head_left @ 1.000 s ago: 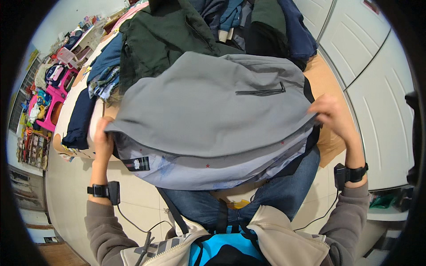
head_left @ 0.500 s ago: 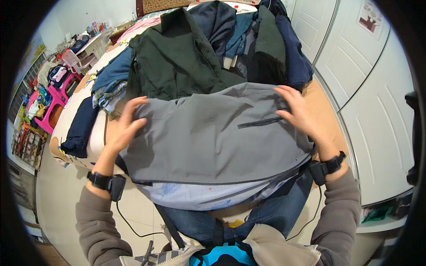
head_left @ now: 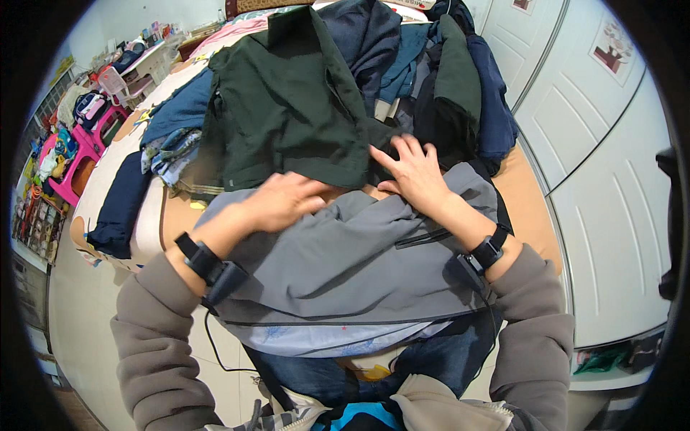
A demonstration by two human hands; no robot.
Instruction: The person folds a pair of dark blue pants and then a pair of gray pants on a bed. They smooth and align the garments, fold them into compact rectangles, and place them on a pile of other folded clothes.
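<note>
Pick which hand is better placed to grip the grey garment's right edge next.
Probably the right hand: nearer that side of the grey garment, its forearm over that side. The left hand is farther off and would likely cross the other forearm.

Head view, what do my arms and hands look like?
The left hand and right hand are ungloved. The sleeves are grey-brown and wrinkled. Each side has a black wrist strap, a dark boxy module and a thin cable.

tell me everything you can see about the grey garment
The grey garment looks like smooth cloth, spread but creased, with a dark zip toward the right and pale, blue-patterned lining showing along its near edge. It reaches over the jeans; the left hand and right hand are at its far edge.
</note>
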